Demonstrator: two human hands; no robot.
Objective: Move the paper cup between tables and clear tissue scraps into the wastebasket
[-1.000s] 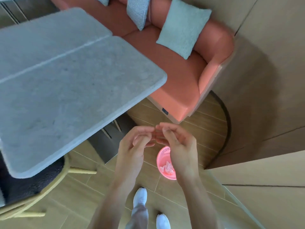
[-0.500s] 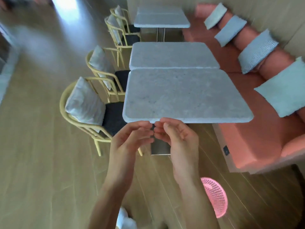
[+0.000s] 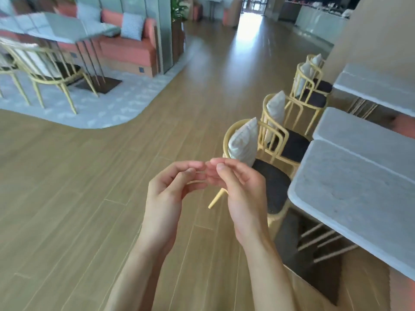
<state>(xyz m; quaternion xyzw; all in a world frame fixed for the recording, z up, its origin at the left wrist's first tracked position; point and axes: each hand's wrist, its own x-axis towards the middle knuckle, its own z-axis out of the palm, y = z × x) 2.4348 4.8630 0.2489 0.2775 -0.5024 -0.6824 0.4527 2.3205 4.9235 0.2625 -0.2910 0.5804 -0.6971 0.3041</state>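
My left hand (image 3: 170, 191) and my right hand (image 3: 238, 187) are raised side by side in front of me, above the wooden floor. Their fingertips touch at the middle and the fingers are loosely curled. Neither hand holds anything that I can see. No paper cup, tissue scrap or wastebasket is in view. A row of grey stone tables (image 3: 350, 189) runs along the right edge.
Yellow chairs (image 3: 267, 153) with pale cushions and dark seats stand along the tables on the right. Another grey table (image 3: 56, 28) with chairs and an orange sofa (image 3: 128, 48) sits on a pale rug at far left. A wide wooden floor (image 3: 89, 187) stretches ahead toward a bright doorway.
My view has swung left, away from the pink wastebasket and the orange sofa, which have left the frame. The tables now lie at my right. My hands stay together, fingertips touching.
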